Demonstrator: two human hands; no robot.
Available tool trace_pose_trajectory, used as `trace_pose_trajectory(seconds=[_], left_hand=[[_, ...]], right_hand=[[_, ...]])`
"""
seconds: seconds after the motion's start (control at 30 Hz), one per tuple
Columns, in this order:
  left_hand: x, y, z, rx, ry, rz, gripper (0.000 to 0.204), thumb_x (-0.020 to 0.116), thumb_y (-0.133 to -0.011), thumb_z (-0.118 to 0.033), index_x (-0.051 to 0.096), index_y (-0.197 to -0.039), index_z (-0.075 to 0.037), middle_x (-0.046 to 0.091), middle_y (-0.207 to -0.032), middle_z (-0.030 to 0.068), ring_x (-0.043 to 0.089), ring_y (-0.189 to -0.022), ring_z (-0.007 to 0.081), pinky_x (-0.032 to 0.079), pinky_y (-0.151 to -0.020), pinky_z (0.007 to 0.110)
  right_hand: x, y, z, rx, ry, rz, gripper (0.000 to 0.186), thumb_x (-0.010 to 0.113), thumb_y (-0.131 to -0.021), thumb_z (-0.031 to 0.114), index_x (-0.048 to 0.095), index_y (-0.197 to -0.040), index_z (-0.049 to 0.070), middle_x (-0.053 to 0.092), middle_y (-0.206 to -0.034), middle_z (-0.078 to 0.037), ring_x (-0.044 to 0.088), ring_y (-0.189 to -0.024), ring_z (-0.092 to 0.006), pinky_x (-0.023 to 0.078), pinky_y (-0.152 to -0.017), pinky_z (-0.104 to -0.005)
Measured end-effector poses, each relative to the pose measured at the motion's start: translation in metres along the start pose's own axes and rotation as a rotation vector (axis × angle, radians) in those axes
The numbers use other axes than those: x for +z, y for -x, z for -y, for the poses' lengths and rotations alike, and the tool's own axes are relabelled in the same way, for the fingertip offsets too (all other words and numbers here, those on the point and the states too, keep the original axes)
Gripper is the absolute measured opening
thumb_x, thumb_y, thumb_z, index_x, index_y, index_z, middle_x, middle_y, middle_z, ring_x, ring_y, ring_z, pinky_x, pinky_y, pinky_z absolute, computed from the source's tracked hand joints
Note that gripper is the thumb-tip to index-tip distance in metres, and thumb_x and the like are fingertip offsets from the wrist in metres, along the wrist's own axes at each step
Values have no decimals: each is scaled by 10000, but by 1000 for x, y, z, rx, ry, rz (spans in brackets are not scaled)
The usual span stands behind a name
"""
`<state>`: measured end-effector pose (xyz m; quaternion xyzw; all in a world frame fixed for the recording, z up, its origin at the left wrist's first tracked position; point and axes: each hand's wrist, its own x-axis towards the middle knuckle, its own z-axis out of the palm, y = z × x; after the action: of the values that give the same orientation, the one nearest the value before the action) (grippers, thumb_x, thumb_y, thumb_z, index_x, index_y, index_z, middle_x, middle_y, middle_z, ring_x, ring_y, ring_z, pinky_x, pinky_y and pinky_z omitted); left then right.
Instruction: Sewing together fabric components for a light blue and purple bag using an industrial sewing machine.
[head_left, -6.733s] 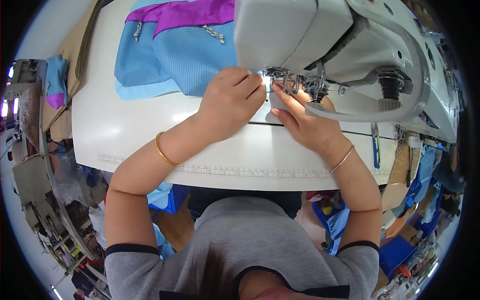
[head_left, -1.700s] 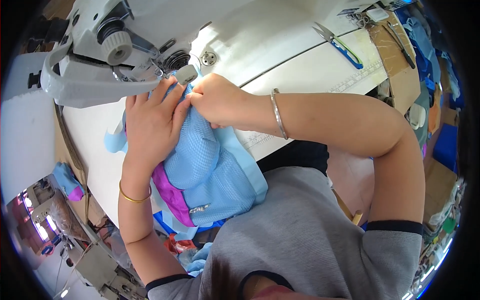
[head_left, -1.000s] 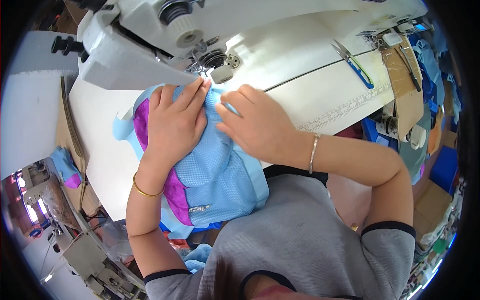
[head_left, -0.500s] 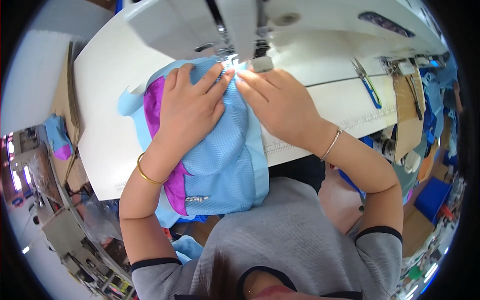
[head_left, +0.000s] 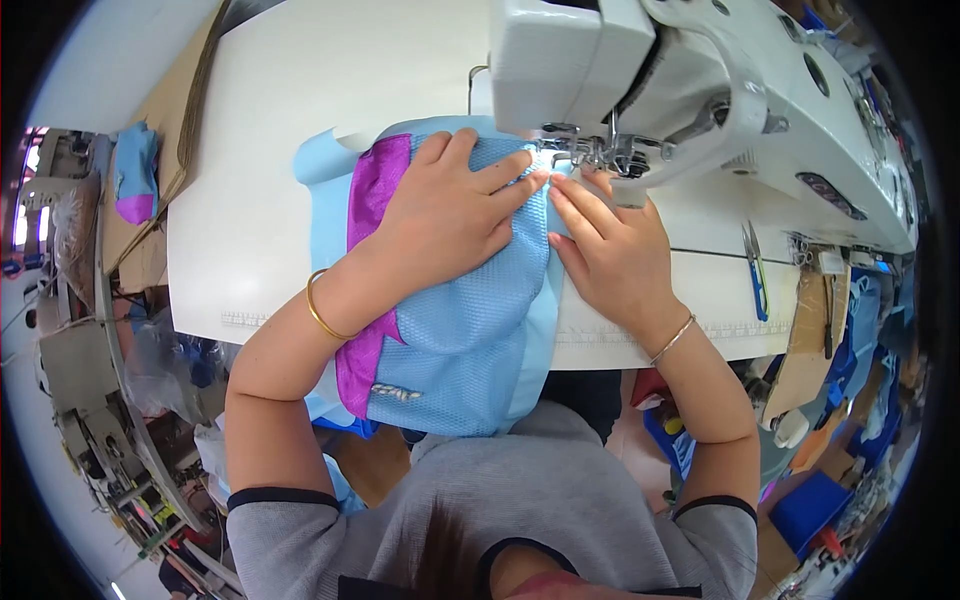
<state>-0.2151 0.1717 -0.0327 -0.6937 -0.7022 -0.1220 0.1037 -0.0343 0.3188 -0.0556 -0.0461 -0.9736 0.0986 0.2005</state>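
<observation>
A light-blue mesh fabric piece point(head_left: 470, 310) with a purple panel point(head_left: 367, 205) and smooth pale-blue edges lies on the white sewing table, its near end hanging over the front edge. My left hand point(head_left: 445, 215) rests flat on the mesh with fingers spread, their tips close to the lit presser foot point(head_left: 575, 155). On the right, my right hand point(head_left: 618, 250) lies with fingers stretched along the pale-blue edge, just beside the foot; part of its fingers is hidden by the sewing machine point(head_left: 570, 60). The needle's point cannot be made out.
Blue-handled thread snips point(head_left: 756, 272) lie on the white table point(head_left: 270, 110) at the right. A cardboard sheet point(head_left: 795, 350) holds a dark slim tool point(head_left: 828, 318). A blue-and-purple fabric piece point(head_left: 136, 175) lies on cardboard at the left. A blue bin point(head_left: 808, 512) stands at lower right.
The whole view has shifted, so the machine appears further right and more of it shows. Both hands stay on the fabric by the presser foot, in much the same pose.
</observation>
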Motion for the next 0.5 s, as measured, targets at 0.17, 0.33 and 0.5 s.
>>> trace_pose_trajectory(seconds=[0.17, 0.33, 0.5], left_hand=[[0, -3, 1, -2, 20, -2, 391, 695, -834, -183, 717, -1224, -171, 666, -1273, 28, 556, -1131, 368, 452, -950, 446], [1, -3, 0, -8, 26, 13, 376, 692, -840, -179, 717, -1214, -157, 663, -1279, 37, 555, -1139, 367, 445, -967, 447], [-1, -5, 1, 14, 5, 18, 354, 698, -845, -195, 719, -1194, -141, 667, -1268, 47, 554, -1160, 359, 441, -974, 462]], right_hand=[[-2, -5, -1, -4, -2, -36, 392, 745, -867, 233, 716, -1214, 53, 700, -1091, -38, 598, -1106, -288, 414, -1123, -468], [-3, -3, -1, 12, -1, -20, 387, 736, -876, 225, 715, -1227, 62, 698, -1069, -42, 596, -1121, -289, 415, -1122, -467], [-5, -2, 3, 52, 3, 2, 361, 726, -862, 204, 718, -1182, 37, 686, -1075, -65, 586, -1161, -309, 418, -1115, -477]])
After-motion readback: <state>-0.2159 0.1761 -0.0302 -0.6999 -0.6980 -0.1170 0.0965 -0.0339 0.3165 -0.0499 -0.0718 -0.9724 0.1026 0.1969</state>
